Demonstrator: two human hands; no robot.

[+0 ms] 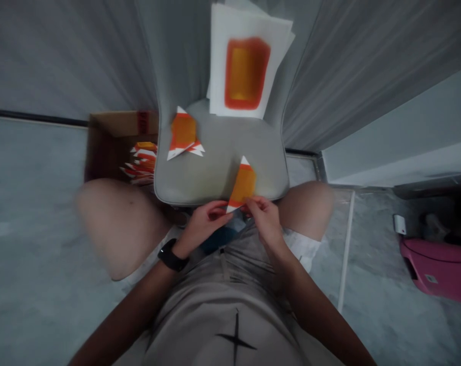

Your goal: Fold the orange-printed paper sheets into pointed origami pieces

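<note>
Over the front edge of the grey chair seat (200, 178) I hold a folded piece of paper (242, 185), orange and red with white pointed ends. My right hand (264, 216) pinches its lower right edge between thumb and fingers. At the lower left corner, my left hand (207, 223) has thumb and index finger closed around the white tip; the exact contact is blurred. Further left on the seat lie folded papers (183, 131) of the same colours, overlapping each other. Against the backrest stands a stack of white sheets (219, 61), the front one printed with a red-orange shape.
A cardboard box (118, 124) holding several folded papers (144, 160) sits on the floor left of the chair. Grey curtains (62, 56) hang behind. On the right floor are a pink case (440, 269) and a small white object (399, 224).
</note>
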